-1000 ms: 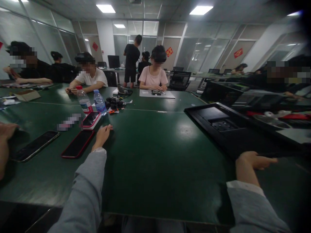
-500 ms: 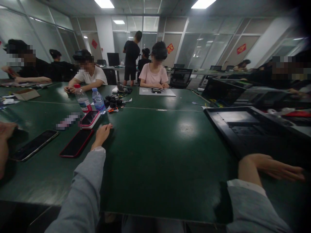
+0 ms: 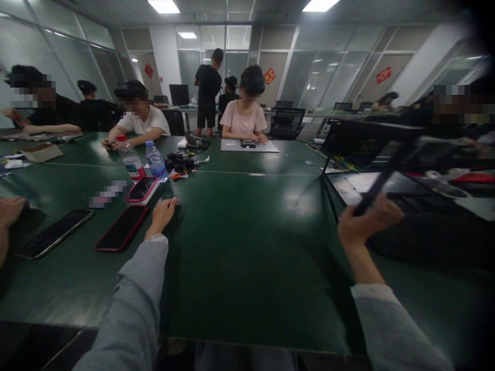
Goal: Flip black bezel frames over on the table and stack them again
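My right hand [image 3: 369,219] grips the near edge of a black rectangular frame [image 3: 381,178], which looks like a monitor bezel. The frame is tilted up off the table, its near side raised, and partly blurred. Below and behind it lies a flat silvery panel [image 3: 344,184] in a dark tray-like part. My left hand [image 3: 163,214] rests on the green table [image 3: 247,268] with loosely bent fingers, holding nothing. Just left of that hand lies a red-edged phone [image 3: 121,229], and a pink-rimmed phone [image 3: 143,189] is a little beyond it.
Two plastic bottles, one red-capped [image 3: 131,161] and one blue-capped [image 3: 156,162], stand behind the phones. Near them is a heap of black items [image 3: 181,162]. Another phone [image 3: 58,233] lies by another person's hand [image 3: 11,210]. Across the table a person works at a pale board [image 3: 266,147].
My right hand has moved left and up, turned over and taken hold of the black frame. The frame's near side has risen from the table. My left hand has stayed put.
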`<state>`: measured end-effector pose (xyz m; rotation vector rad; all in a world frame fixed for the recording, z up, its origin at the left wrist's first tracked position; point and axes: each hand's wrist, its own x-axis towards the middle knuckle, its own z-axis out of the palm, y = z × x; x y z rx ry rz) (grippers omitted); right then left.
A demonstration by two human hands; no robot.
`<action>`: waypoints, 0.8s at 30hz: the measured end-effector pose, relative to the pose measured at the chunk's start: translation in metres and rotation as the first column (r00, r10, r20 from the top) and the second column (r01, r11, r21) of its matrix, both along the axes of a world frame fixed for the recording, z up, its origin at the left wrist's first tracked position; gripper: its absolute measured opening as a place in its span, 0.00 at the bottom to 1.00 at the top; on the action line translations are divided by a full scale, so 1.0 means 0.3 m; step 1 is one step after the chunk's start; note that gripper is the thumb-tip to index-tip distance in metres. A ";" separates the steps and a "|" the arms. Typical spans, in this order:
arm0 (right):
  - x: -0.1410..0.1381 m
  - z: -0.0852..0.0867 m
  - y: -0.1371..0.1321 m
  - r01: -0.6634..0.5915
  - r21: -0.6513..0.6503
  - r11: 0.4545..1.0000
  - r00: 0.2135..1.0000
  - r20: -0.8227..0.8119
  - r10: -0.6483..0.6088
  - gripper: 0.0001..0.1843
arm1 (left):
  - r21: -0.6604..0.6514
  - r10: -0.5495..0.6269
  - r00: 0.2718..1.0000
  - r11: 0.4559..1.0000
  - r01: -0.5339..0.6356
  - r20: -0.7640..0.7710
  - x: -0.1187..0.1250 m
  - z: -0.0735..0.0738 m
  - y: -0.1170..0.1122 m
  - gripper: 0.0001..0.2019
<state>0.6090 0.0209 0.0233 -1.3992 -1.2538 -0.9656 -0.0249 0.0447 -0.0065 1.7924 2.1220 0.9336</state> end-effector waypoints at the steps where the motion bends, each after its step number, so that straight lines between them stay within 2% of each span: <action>1: -0.067 -0.005 0.006 -0.030 0.015 0.999 0.996 0.084 0.029 0.35 | -0.001 -0.001 1.000 1.000 0.001 0.001 0.000 0.001 0.000 0.25; 4: -0.224 -0.018 0.014 -0.203 -0.089 0.975 0.944 0.246 0.219 0.31 | -0.002 -0.002 1.000 1.000 0.002 0.003 0.000 0.004 -0.002 0.25; 7: -0.288 -0.008 0.001 -0.265 -0.107 0.958 0.933 0.221 0.282 0.30 | 0.000 -0.003 1.000 1.000 0.003 0.010 -0.003 0.005 -0.005 0.25; 11: -0.299 0.032 -0.030 -0.316 -0.057 0.947 0.949 -0.025 0.315 0.33 | 0.029 -0.015 0.997 1.000 0.012 0.078 0.003 0.002 0.000 0.24; 13: -0.310 0.045 -0.036 -0.382 -0.057 0.922 0.909 -0.202 0.364 0.34 | 0.105 -0.019 0.975 0.994 -0.004 0.219 0.025 0.003 0.007 0.29; 15: -0.323 0.040 -0.026 -0.452 -0.082 0.888 0.849 -0.346 0.400 0.34 | 0.193 -0.050 0.911 0.981 -0.033 0.410 0.060 0.005 0.014 0.39; 17: -0.330 0.016 0.002 -0.499 -0.124 0.858 0.802 -0.442 0.402 0.34 | 0.232 -0.102 0.824 0.972 -0.036 0.557 0.096 0.005 0.018 0.42; 19: -0.323 -0.022 0.044 -0.521 -0.174 0.835 0.773 -0.512 0.376 0.34 | 0.211 -0.141 0.792 0.977 0.015 0.594 0.119 -0.002 0.019 0.39; 22: -0.287 -0.086 0.116 -0.526 -0.288 0.800 0.770 -0.560 0.305 0.34 | 0.184 -0.162 0.859 0.980 0.081 0.485 0.124 -0.021 0.021 0.33; 24: -0.258 -0.121 0.158 -0.548 -0.379 0.746 0.770 -0.577 0.272 0.34 | 0.199 -0.160 0.903 0.976 0.085 0.399 0.116 -0.034 0.024 0.31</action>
